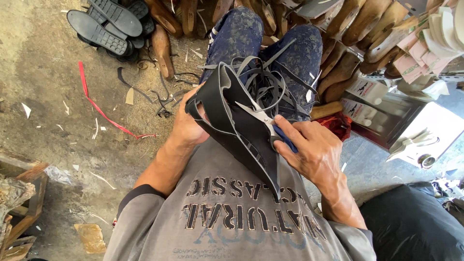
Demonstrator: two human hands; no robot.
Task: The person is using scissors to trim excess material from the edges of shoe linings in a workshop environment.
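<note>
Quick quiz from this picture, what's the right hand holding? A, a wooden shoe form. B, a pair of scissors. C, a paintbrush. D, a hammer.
B: the right hand grips blue-handled scissors, whose open metal blades lie against the black sheet material that the left hand holds up over the lap.

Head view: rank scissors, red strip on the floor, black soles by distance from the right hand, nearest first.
From the right hand:
1. Scissors, in its grip, over the lap.
2. Red strip, on the floor to the left.
3. Black soles, stacked at top left.
</note>
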